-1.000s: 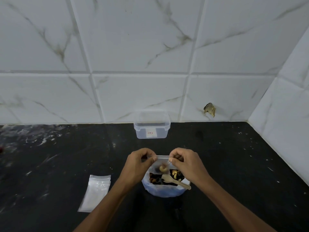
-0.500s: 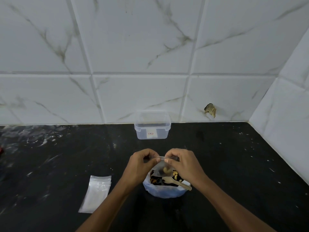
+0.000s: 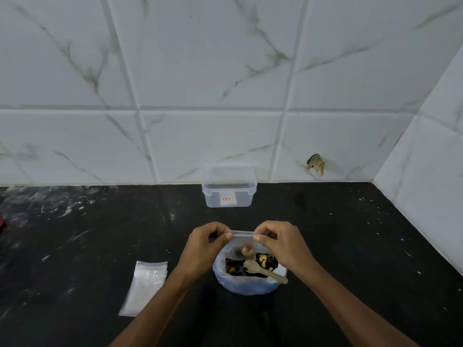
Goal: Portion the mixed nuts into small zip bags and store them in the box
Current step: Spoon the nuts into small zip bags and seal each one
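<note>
A small clear zip bag (image 3: 244, 242) with a cashew and dark nuts in its bottom hangs above the bluish bowl (image 3: 248, 285) of mixed nuts. My left hand (image 3: 206, 242) pinches the bag's top left corner. My right hand (image 3: 280, 242) pinches the top right along the zip strip. A wooden spoon (image 3: 263, 270) lies in the bowl, handle pointing right. The clear plastic box (image 3: 229, 187) stands open by the wall, behind the bowl.
A stack of unused zip bags (image 3: 144, 288) lies flat on the black counter (image 3: 350, 246) to the left of the bowl. White tiled walls close the back and right side. A red object (image 3: 2, 224) peeks in at the far left edge.
My right thumb and fingers slid from the middle of the zip strip toward its right end, and the bag now hangs flatter between both hands. Bowl, spoon and box stayed put.
</note>
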